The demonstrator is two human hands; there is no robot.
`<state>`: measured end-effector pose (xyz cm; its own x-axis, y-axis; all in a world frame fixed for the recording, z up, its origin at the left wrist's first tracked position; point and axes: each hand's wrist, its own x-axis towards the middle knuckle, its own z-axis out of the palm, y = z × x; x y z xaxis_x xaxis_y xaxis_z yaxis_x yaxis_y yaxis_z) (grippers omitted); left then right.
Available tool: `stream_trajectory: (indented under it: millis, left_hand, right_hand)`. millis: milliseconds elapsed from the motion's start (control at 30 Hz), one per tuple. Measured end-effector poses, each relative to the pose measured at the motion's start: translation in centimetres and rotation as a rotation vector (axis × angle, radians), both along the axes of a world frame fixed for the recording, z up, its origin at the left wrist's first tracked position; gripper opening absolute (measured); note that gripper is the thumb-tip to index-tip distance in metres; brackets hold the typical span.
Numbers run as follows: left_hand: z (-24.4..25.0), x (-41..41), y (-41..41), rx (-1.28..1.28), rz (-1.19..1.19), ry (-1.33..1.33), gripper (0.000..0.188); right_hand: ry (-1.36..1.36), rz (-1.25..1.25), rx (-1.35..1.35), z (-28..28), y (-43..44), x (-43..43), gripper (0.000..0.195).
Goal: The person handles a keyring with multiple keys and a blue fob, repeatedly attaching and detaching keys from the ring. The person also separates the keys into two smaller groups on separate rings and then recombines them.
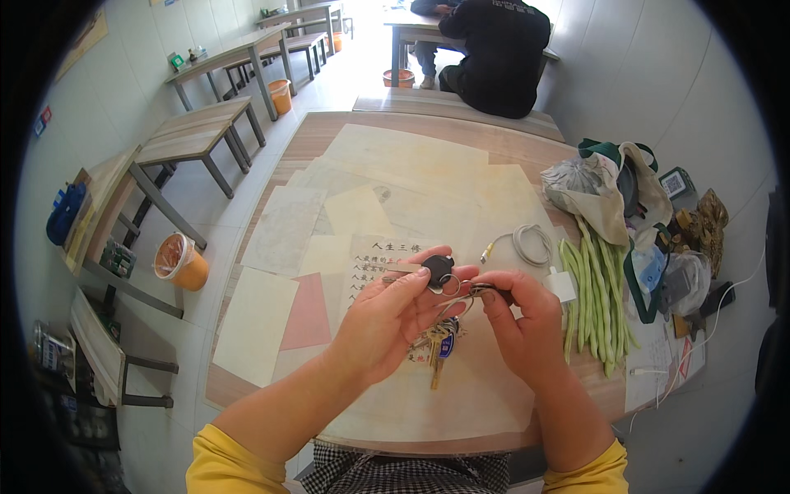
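Over the middle of the paper-covered table, my left hand (389,315) holds a black-headed key (438,272) between thumb and fingers, its blade pointing left. My right hand (518,315) pinches a dark piece (490,290) on the same bunch, and my fingers partly hide what it is. Metal rings (455,285) link the two. Below them hangs a cluster of keys (437,346), several brass-coloured and one with a blue head (446,343). Under my hands lies a sheet with printed writing (395,247), partly covered by the left hand.
Right of my hands are a coiled white cable (532,244), a white charger plug (560,284), long green beans (595,296) and a cloth bag (642,185). Loose paper sheets (253,327) and a pink sheet (307,315) lie left. A person in black (503,55) sits beyond the table.
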<state>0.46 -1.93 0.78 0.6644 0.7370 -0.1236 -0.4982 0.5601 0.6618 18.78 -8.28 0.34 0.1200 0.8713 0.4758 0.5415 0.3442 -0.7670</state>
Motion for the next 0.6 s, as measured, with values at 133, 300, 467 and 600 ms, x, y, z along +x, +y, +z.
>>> stream_trajectory:
  millis: [133,300,467,600]
  left_hand:
    - [-0.13,0.00,0.01,0.034,0.051,0.042,0.043]
    - [-0.07,-0.37,0.24,0.100,0.091,0.068,0.041]
    - [0.01,-0.40,0.43,0.093,0.106,0.074,0.040]
    - [-0.04,-0.45,0.57,0.086,0.115,0.060,0.041]
  right_hand:
    - [0.009,-0.009,-0.019,0.05,-0.06,0.10,0.012]
    - [0.050,-0.016,-0.032,-0.02,0.03,0.20,0.012]
    - [0.062,-0.003,-0.051,0.15,0.03,0.36,0.011]
    - [0.067,0.010,-0.068,0.04,0.03,0.31,0.012]
